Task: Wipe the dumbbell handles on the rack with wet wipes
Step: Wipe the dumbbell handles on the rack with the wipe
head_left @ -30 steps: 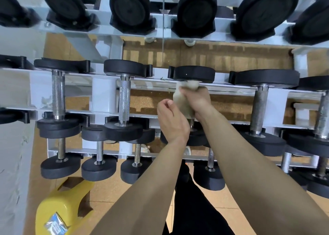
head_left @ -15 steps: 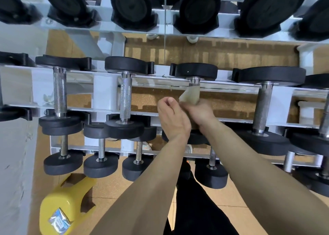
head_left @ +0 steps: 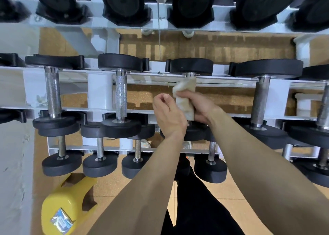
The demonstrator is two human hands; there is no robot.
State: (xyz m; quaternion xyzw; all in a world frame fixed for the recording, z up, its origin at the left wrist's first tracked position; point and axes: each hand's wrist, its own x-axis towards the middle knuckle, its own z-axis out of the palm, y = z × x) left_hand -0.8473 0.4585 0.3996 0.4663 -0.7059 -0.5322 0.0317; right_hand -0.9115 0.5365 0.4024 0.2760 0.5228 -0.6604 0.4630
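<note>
Starting left of the grip, a neighbouring handle [head_left: 121, 96] stands bare on the rack [head_left: 99, 90]; next, the left hand [head_left: 169, 117] hovers just beside the grip, fingers curled on nothing I can see. The right hand [head_left: 199, 106] clasps the wet wipe [head_left: 184, 99] firmly, wound about the dumbbell handle [head_left: 190, 75] (mostly hidden beneath). Likely risk: the loose corner above the grip bunches or snags, leaving patches unwiped.

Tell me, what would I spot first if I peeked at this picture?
In the middle, the right hand grips a wipe wrapped round a dumbbell handle on the white rack, with the left hand curled beside it. In the bottom left corner a bright yellow container sits on the floor.
</note>
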